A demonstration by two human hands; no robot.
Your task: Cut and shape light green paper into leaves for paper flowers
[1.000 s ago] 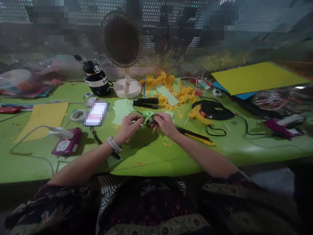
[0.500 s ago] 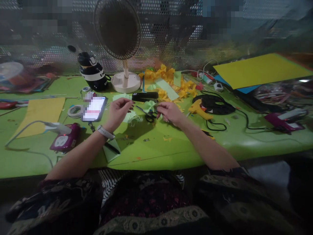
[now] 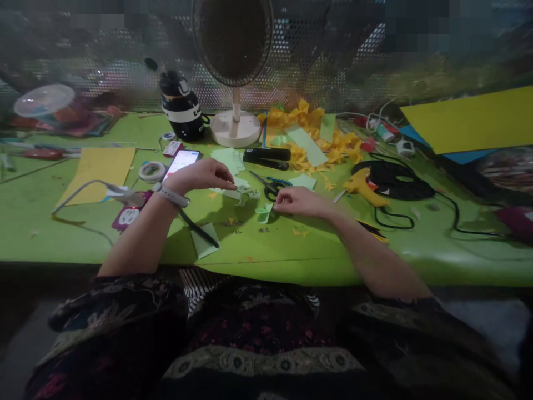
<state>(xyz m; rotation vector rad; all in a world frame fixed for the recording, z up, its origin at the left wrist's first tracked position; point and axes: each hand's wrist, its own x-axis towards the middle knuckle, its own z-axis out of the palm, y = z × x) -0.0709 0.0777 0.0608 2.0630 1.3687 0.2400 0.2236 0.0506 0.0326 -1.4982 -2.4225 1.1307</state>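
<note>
My right hand [image 3: 297,201] pinches the edge of a small light-green paper flower [image 3: 264,213] low over the table. My left hand [image 3: 214,175] hovers above pale-green paper scraps [image 3: 246,194], its fingers loosely stretched and nothing visible in them. Black-handled scissors [image 3: 272,191] lie just behind my right fingertips, blades pointing back left. Beyond them is a black stapler [image 3: 266,156], with pale-green paper sheets [image 3: 227,159] on its left. Under my left wrist, a dark pen-like stick [image 3: 199,229] rests across a folded green paper [image 3: 205,248].
A yellow glue gun [image 3: 366,186] lies on the right with its cord. Yellow paper flowers [image 3: 310,119] are heaped at the back, beside a fan [image 3: 235,129] and a black bottle [image 3: 183,114]. Left stand a phone [image 3: 183,162], tape roll [image 3: 152,172] and plugged-in power adapter [image 3: 129,216].
My right hand has brought the green paper flower down and nearer to me, in front of the scissors. My left hand's fingers have loosened from a pinch. The camera view has turned left.
</note>
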